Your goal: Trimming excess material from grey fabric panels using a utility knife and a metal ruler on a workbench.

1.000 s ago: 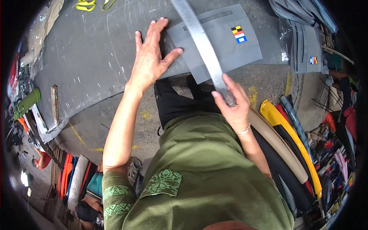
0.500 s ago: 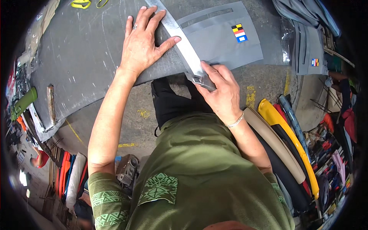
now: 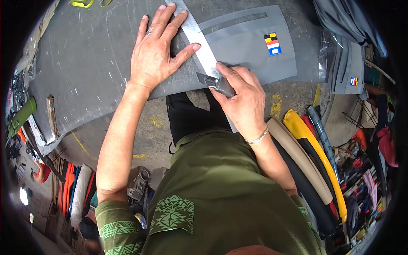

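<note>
A long metal ruler (image 3: 198, 37) slants across the table toward my body, along the left edge of a grey fabric panel (image 3: 248, 53). My left hand (image 3: 154, 57) lies flat with spread fingers, its fingertips and thumb touching the ruler. A utility knife (image 3: 224, 86) is gripped in my right hand (image 3: 247, 101), close to the table's near edge. Its blade points left and crosses over the ruler's lower part. The panel has a long narrow slot near its far side and a small colourful flag patch (image 3: 273, 43).
The dark worktable (image 3: 85, 59) has a curved near edge. Yellow scissor-like handles (image 3: 83, 3) show at the far left. Another grey panel (image 3: 350, 68) hangs at the right. Material rolls, one yellow (image 3: 314, 157), stand on the right; a wooden stick (image 3: 52, 117) lies left.
The knife has turned, so its blade now shows pointing left over the ruler. My right hand shifted slightly left. My left hand stays on the ruler while the whole view shifts a little.
</note>
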A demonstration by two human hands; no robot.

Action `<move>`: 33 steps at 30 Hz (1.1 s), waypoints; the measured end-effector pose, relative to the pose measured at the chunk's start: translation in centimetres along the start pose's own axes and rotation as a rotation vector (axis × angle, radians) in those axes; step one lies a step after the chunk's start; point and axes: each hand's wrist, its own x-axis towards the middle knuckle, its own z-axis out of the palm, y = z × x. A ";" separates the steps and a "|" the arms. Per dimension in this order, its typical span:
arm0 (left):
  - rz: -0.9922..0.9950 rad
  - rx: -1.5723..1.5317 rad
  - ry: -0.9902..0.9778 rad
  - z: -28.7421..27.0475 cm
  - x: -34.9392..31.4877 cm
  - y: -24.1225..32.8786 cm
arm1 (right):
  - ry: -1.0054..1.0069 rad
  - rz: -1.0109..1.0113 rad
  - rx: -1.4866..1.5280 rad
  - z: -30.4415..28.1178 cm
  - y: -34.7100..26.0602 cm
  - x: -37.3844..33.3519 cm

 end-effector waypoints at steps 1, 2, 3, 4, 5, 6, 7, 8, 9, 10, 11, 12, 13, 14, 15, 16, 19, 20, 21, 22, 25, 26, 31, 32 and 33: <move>-0.004 -0.017 -0.006 0.0 0.0 0.0 | -0.011 0.026 -0.004 -0.1 -0.2 0.1; -0.005 -0.021 -0.008 -0.1 0.2 0.2 | -0.021 0.053 -0.008 -0.2 -0.2 0.1; 0.008 0.003 0.023 -0.3 0.4 0.6 | -0.022 0.057 -0.010 -0.1 0.0 0.1; 0.021 0.025 0.054 -0.3 0.6 0.8 | -0.008 0.032 -0.006 0.0 0.2 0.0; 0.013 0.029 0.055 1.2 0.6 0.1 | 0.002 -0.002 0.002 0.2 0.1 0.0; 0.176 -0.399 0.335 3.5 0.7 -1.1 | -0.007 -0.013 0.006 0.1 -0.2 0.0; 0.349 -0.833 0.611 5.0 0.8 -1.7 | -0.014 -0.019 0.012 0.1 -0.3 0.1; 0.354 -0.856 0.603 3.8 1.2 -0.7 | -0.013 -0.003 0.006 0.0 0.2 0.0; 0.108 -0.505 0.197 0.5 1.6 0.9 | -0.006 0.017 -0.005 -0.2 0.6 -0.1; -0.136 -0.126 -0.195 -1.6 1.6 1.6 | -0.007 0.021 -0.009 -0.2 0.6 -0.1; -0.145 -0.120 -0.191 -0.1 1.3 0.8 | -0.013 0.010 -0.006 -0.3 0.3 -0.1; 0.093 -0.521 0.178 2.8 1.0 -0.7 | -0.020 -0.005 0.005 -0.1 0.0 0.0; 0.348 -0.914 0.553 4.9 0.8 -1.6 | -0.020 -0.012 0.011 -0.1 -0.2 0.0; 0.348 -0.916 0.552 5.4 0.8 -2.0 | -0.015 -0.012 0.013 0.0 -0.2 0.0; 0.345 -0.861 0.560 5.7 0.6 -2.4 | -0.016 -0.012 0.013 0.0 -0.2 0.0; 0.342 -0.805 0.569 5.9 0.3 -2.8 | -0.016 -0.010 0.014 0.0 -0.2 0.0; -0.134 -0.098 -0.184 -1.9 1.2 1.5 | -0.005 0.021 -0.001 0.1 0.5 -0.2; -0.138 -0.095 -0.183 -2.1 1.2 1.5 | -0.006 0.019 -0.001 0.1 0.4 -0.1; -0.143 -0.093 -0.187 -2.3 1.1 1.5 | -0.008 0.015 0.000 0.2 0.3 -0.1; -0.148 -0.092 -0.191 -2.4 1.0 1.5 | -0.002 0.011 0.004 0.2 0.2 -0.1; -0.142 -0.086 -0.188 -2.6 1.1 1.5 | 0.008 0.007 0.000 0.2 0.1 0.0; -0.144 -0.086 -0.189 -2.6 1.0 1.5 | 0.011 0.004 -0.002 0.2 0.1 -0.1; -0.148 -0.079 -0.201 -2.5 1.2 1.6 | 0.014 0.001 -0.014 0.3 0.3 -0.1; -0.149 -0.080 -0.201 -2.5 1.2 1.5 | 0.015 -0.003 -0.020 0.3 0.3 -0.1; -0.145 -0.083 -0.194 -2.4 1.1 1.4 | 0.014 -0.003 -0.020 0.4 0.3 -0.1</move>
